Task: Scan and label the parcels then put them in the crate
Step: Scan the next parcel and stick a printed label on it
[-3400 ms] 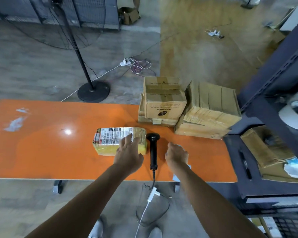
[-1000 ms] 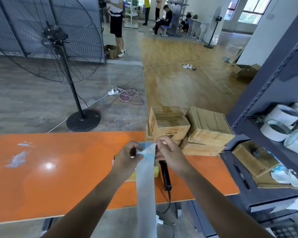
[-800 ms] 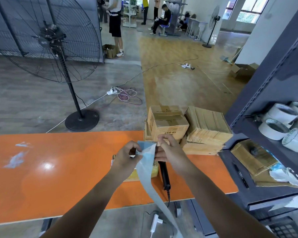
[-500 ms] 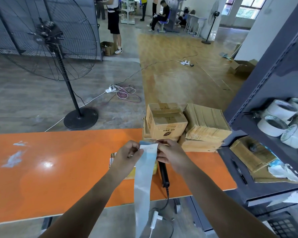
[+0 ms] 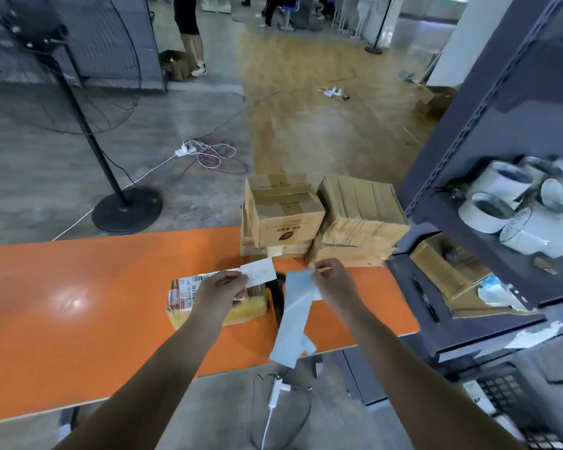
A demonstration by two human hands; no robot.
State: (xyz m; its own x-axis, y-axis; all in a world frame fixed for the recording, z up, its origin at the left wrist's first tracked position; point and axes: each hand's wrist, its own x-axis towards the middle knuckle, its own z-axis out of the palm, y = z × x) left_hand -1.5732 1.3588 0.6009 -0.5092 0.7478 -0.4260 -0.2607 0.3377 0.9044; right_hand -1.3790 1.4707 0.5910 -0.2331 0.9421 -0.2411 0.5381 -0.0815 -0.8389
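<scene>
Now left hand (image 5: 220,292) pinches a small white label (image 5: 258,277) by its edge just above the yellow-taped parcel (image 5: 184,298) at frame centre; right hand (image 5: 333,284) pinches the top of the pale-blue backing strip (image 5: 294,323), which hangs past the edge of the orange table (image 5: 78,303). Label is off the strip but not stuck on, so labelling looks midway; black barcode scanner (image 5: 275,298) lies on the table between parcel and strip, scan status unclear. Parcel not crated yet, more cardboard boxes (image 5: 283,212) wait above centre, and a dark grid-walled bin (image 5: 514,404) at lower right may be the crate.
</scene>
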